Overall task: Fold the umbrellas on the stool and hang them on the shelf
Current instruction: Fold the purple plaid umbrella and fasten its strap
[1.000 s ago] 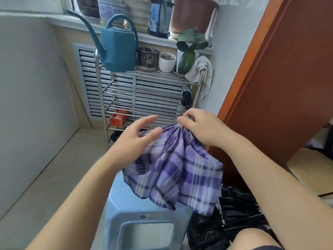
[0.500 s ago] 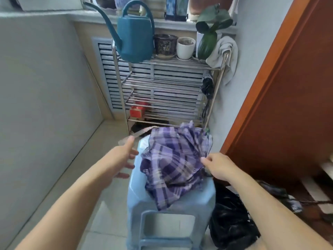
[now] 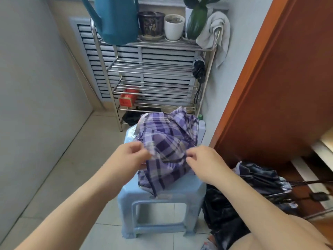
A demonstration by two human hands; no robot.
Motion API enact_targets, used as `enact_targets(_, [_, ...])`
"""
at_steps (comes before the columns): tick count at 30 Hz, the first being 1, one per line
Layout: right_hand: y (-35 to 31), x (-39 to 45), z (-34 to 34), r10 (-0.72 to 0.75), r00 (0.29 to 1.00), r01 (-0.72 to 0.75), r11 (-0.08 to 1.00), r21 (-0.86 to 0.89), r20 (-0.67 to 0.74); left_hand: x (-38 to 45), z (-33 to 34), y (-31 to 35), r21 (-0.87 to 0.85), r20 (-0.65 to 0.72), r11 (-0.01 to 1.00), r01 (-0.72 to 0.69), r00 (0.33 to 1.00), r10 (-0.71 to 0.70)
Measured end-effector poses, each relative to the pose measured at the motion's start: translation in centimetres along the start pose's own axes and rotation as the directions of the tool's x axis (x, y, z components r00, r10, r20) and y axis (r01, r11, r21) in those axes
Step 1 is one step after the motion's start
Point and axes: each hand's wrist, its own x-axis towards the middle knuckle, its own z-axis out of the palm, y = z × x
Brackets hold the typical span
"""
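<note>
purple plaid umbrella [image 3: 167, 147] lies crumpled on top of the blue stool [image 3: 162, 201], left hand [image 3: 131, 157] pinches its fabric at the stool's left side, right hand [image 3: 203, 161] pinches the fabric's right edge, metal shelf [image 3: 155, 69] behind the stool, black umbrella [image 3: 199, 70] hangs on the shelf's right post

Both forearms are bare to the frame's near edge, no sleeves showing; left hand [image 3: 130, 156] and right hand [image 3: 204, 162] wear nothing

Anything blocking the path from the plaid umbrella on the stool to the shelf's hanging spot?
Nothing visible. Both hands, left hand and right hand, already pinch the plaid umbrella on the stool. The shelf stands right behind; a black umbrella already hangs on its right post.
</note>
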Motion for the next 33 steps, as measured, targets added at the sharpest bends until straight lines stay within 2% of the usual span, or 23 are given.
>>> enact_targets(2, [-0.4, 0.8, 0.1, -0.041, 0.995, 0.050, 0.994, 0.102, -0.090, 0.0, 0.7, 0.8, -0.345, 0.013, 0.939, -0.001, 1.000, 0.006])
enact_targets(5, [-1.1, 0.7, -0.5, -0.141, 0.987, 0.157, 0.944, 0.291, -0.077, 0.2, 0.8, 1.2, -0.605, 0.043, 0.796, -0.011, 0.998, 0.046])
enact_targets(6, [-1.4, 0.4, -0.5, -0.178, 0.984, 0.172, 0.899, 0.403, -0.023, 0.3, 0.7, 1.4, -0.656, 0.061, 0.755, -0.009, 0.996, 0.064])
enact_targets(8, [-2.0, -0.1, -0.5, -0.252, 0.967, 0.163, 0.720, 0.675, 0.035, 0.7, 0.4, 1.4, -0.710, 0.098, 0.705, 0.013, 0.992, 0.081])
enact_targets(10, [-2.2, -0.2, -0.5, -0.238, 0.971, 0.156, 0.558, 0.815, -0.023, 1.0, 0.0, 1.2, -0.740, 0.104, 0.672, 0.029, 0.992, 0.072])
enact_targets(11, [-2.3, -0.1, -0.7, -0.216, 0.974, 0.176, 0.545, 0.820, -0.065, 1.2, -0.1, 1.2, -0.748, 0.097, 0.663, 0.031, 0.993, 0.064])
enact_targets(13, [-2.4, -0.2, -1.1, -0.188, 0.977, 0.196, 0.599, 0.776, -0.101, 1.4, -0.2, 1.3, -0.754, 0.099, 0.655, 0.042, 0.994, 0.051])
enact_targets(16, [-2.7, -0.2, -0.7, -0.210, 0.976, 0.175, 0.627, 0.759, -0.051, 1.4, 0.0, 1.8, -0.732, 0.129, 0.679, 0.054, 0.990, 0.060])
enact_targets(18, [-2.9, -0.4, -0.3, -0.196, 0.973, 0.217, 0.598, 0.772, -0.121, 1.5, 0.0, 2.2, -0.724, 0.130, 0.688, 0.052, 0.990, 0.062])
enact_targets(20, [-2.6, -0.6, -0.2, -0.096, 0.972, 0.235, 0.499, 0.834, -0.216, 1.7, -0.1, 2.8, -0.692, 0.065, 0.722, 0.007, 0.996, 0.052])
enact_targets(22, [-2.1, -1.0, -0.1, -0.002, 0.967, 0.236, 0.366, 0.900, -0.253, 1.8, -0.3, 3.3, -0.644, -0.003, 0.764, -0.037, 0.999, 0.046])
enact_targets(23, [-2.1, -1.3, 0.0, 0.011, 0.967, 0.238, 0.334, 0.912, -0.256, 1.7, -0.4, 3.4, -0.609, -0.028, 0.792, -0.054, 0.998, 0.047])
enact_targets(25, [-2.4, -2.0, 0.2, -0.017, 0.963, 0.253, 0.384, 0.888, -0.268, 1.3, -0.3, 3.8, -0.523, -0.044, 0.850, -0.068, 0.998, 0.053])
enact_targets(29, [-3.4, -2.6, 0.1, -0.097, 0.899, 0.392, 0.615, 0.684, -0.428, 0.9, -0.5, 3.5, -0.269, -0.182, 0.952, -0.148, 0.978, 0.101])
enact_targets(33, [-3.2, -2.6, -0.5, -0.116, 0.815, 0.487, 0.670, 0.561, -0.568, -0.9, -1.5, 4.1, -0.031, -0.124, 0.937, -0.349, 0.931, 0.343])
